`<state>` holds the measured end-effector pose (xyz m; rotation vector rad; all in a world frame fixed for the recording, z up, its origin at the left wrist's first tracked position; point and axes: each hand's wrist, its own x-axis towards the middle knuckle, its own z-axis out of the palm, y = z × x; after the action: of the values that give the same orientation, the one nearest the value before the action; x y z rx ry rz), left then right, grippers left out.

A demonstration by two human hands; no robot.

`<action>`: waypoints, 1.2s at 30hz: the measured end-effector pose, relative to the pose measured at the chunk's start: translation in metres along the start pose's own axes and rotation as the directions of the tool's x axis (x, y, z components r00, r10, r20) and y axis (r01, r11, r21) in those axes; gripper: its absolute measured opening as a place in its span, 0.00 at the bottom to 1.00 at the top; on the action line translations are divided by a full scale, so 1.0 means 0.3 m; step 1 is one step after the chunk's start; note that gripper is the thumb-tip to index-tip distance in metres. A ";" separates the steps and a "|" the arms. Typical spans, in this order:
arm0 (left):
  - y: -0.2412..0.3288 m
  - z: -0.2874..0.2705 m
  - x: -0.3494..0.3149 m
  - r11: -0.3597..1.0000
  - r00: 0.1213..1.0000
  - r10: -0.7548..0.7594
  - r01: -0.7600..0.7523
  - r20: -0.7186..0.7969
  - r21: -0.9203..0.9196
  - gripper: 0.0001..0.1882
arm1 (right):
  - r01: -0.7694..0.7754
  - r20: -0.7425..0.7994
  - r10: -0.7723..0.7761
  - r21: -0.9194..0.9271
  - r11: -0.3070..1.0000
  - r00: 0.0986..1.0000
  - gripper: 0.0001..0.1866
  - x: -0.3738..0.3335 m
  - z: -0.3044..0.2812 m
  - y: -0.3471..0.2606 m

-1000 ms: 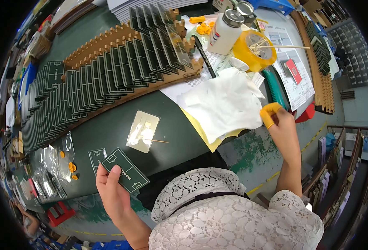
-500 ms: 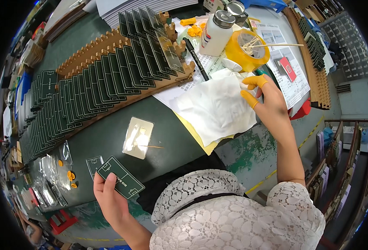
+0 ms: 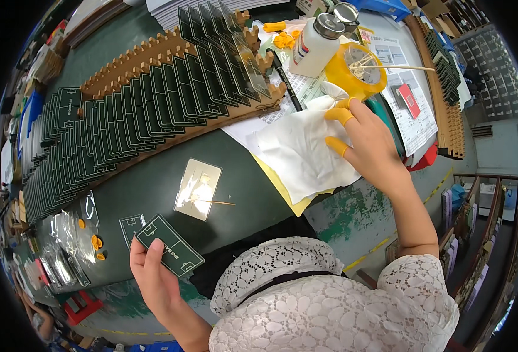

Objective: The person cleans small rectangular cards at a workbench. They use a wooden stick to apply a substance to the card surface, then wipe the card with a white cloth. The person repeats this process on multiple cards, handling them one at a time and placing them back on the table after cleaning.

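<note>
L hand (image 3: 159, 281) grasps one green card (image 3: 180, 250) near table (image 3: 153, 182) edge, 2nd card (image 3: 131, 224) just beside; R hand (image 3: 373, 144), fingers (image 3: 337, 115) parted, at white cloth (image 3: 300, 146), can't tell if pinching. Prob. mid-batch: wooden rack (image 3: 132, 67) beyond has many cards (image 3: 147, 105) up, held one's not in.

The green card (image 3: 175, 242) bears white capital lettering (image 3: 171, 251), while the printed white sheet (image 3: 416, 130) is too fine to read.

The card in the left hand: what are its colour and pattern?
The card is dark green with white pitch-like lines; best seen in the head view.
</note>
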<state>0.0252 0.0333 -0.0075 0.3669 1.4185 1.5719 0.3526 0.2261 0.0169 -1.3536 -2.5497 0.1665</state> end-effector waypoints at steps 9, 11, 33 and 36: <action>0.007 -0.004 0.004 1.000 1.000 -0.004 0.005 0.028 -0.010 0.15 | -0.071 0.084 0.049 0.290 0.954 0.995 0.07 0.001 -0.068 0.002; 0.002 -0.001 0.001 1.000 0.999 -0.004 0.004 0.038 -0.016 0.15 | -0.073 0.095 0.048 0.283 0.956 0.994 0.07 0.003 -0.081 0.003; 0.018 0.051 -0.043 0.999 0.997 -0.008 0.012 0.073 -0.046 0.10 | -0.190 0.181 -0.059 0.929 -0.317 0.982 0.07 0.028 -0.089 -0.037; 0.019 0.048 -0.049 0.998 0.997 -0.014 0.019 0.073 -0.065 0.10 | -0.158 0.164 0.070 0.983 -0.090 0.984 0.09 0.064 -0.145 -0.015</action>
<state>0.0408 0.0310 0.0070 0.3685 1.3078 1.5727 0.3504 0.2386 0.0628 -0.7452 -1.2994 1.7875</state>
